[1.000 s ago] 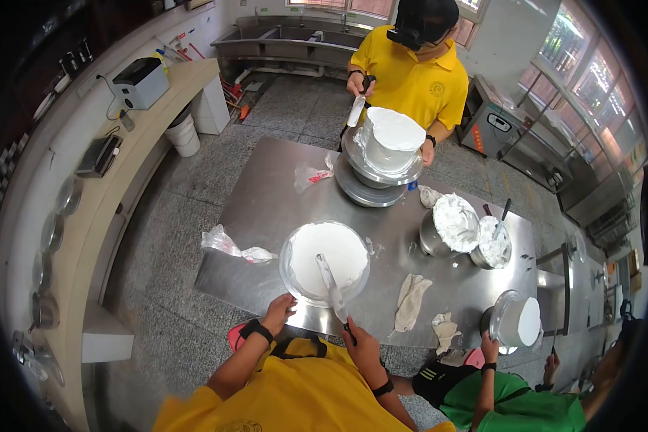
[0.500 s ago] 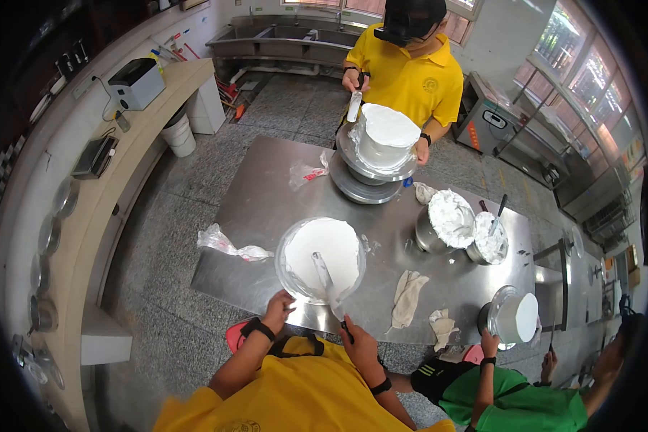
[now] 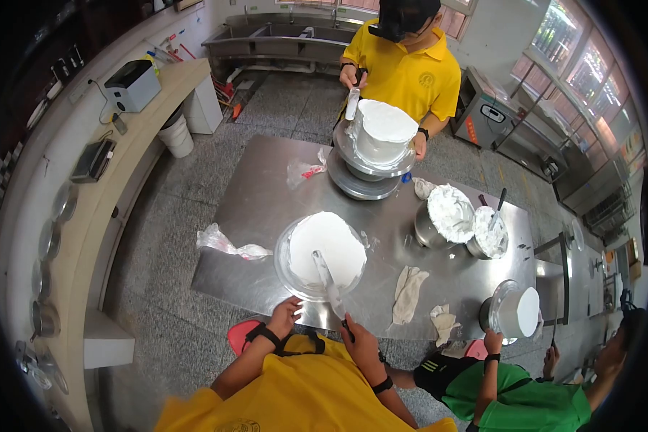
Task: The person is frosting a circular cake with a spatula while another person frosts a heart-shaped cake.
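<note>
spatula [image 3: 328, 284]: long axis slanted, tip pointing forward, slightly left.

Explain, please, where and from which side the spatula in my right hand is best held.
Likely best by its black handle, coming from your own side of the table: the handle points back toward you, inside your right hand, while the long, flat blade extends over the white cream.

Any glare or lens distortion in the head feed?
Head view: glare on the silver metal table between left hand and right hand; strong fisheye bows the long beige counter; the round white cream-covered cake looks evenly bright, with little surface detail.
</note>
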`<move>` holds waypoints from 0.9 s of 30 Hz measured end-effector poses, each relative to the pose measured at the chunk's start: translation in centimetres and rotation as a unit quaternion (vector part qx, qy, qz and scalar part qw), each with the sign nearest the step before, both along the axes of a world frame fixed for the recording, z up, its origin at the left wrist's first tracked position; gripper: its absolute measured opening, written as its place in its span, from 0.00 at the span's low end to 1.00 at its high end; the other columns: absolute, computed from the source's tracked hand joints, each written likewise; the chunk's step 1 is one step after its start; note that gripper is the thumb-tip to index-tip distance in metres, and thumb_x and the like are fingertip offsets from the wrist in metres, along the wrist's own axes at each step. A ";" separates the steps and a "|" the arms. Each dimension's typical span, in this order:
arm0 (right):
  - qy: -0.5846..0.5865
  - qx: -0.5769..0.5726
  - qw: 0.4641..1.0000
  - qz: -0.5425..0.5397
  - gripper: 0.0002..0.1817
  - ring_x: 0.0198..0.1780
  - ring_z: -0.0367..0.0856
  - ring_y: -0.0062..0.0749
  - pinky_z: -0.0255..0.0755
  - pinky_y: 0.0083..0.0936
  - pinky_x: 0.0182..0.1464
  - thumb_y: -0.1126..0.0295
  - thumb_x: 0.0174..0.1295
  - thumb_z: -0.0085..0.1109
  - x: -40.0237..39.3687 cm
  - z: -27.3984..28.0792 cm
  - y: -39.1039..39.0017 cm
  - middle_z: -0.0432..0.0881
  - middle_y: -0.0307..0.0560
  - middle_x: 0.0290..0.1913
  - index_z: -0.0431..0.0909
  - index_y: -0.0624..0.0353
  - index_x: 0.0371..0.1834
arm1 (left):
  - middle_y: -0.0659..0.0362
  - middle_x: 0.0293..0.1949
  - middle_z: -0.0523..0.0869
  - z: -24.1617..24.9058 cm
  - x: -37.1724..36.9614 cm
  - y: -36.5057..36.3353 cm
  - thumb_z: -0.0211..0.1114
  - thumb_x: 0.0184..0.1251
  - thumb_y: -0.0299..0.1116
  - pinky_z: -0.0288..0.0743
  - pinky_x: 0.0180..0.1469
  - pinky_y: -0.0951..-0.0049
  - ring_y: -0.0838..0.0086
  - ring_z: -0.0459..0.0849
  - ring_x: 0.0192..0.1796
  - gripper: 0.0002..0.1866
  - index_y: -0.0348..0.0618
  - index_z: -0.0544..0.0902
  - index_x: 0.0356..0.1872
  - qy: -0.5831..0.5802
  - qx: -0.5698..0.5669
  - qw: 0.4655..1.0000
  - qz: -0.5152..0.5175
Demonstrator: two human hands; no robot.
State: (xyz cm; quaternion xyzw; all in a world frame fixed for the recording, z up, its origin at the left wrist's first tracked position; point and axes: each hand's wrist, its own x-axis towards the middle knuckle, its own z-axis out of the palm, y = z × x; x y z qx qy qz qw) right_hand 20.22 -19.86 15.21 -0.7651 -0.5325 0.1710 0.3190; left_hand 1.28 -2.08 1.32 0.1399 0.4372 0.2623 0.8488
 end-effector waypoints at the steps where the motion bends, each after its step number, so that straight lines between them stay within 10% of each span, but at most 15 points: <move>1: -0.003 -0.003 1.000 -0.001 0.24 0.35 0.85 0.52 0.77 0.38 0.35 0.67 0.66 0.64 0.0 -0.1 0.0 0.85 0.55 0.38 0.76 0.57 0.65 | 0.63 0.46 0.82 0.6 0.6 -1.1 0.55 0.59 0.25 0.76 0.48 0.70 0.76 0.80 0.44 0.13 0.45 0.78 0.45 0.026 0.039 0.997 -0.058; 6: -0.002 0.005 1.000 -0.007 0.24 0.35 0.85 0.51 0.77 0.37 0.35 0.66 0.66 0.64 -0.1 -0.3 0.3 0.85 0.54 0.38 0.75 0.56 0.66 | 0.61 0.55 0.80 0.4 1.4 -2.2 0.58 0.63 0.24 0.76 0.51 0.69 0.76 0.79 0.51 0.16 0.43 0.78 0.52 0.043 0.063 0.983 -0.169; 15: -0.005 -0.016 1.000 -0.010 0.24 0.36 0.85 0.51 0.77 0.37 0.36 0.66 0.66 0.63 0.0 0.1 0.4 0.85 0.55 0.38 0.75 0.56 0.66 | 0.62 0.47 0.82 0.9 -1.4 5.6 0.53 0.60 0.26 0.75 0.53 0.63 0.73 0.80 0.51 0.19 0.45 0.77 0.54 0.070 0.091 0.993 0.006; 27: -0.008 0.002 1.000 -0.003 0.25 0.35 0.85 0.51 0.77 0.38 0.35 0.66 0.65 0.64 -0.1 -0.1 0.7 0.85 0.54 0.38 0.75 0.56 0.66 | 0.60 0.43 0.80 -0.2 1.2 -1.2 0.54 0.59 0.25 0.76 0.49 0.69 0.74 0.79 0.47 0.13 0.41 0.81 0.44 0.097 0.136 0.981 -0.102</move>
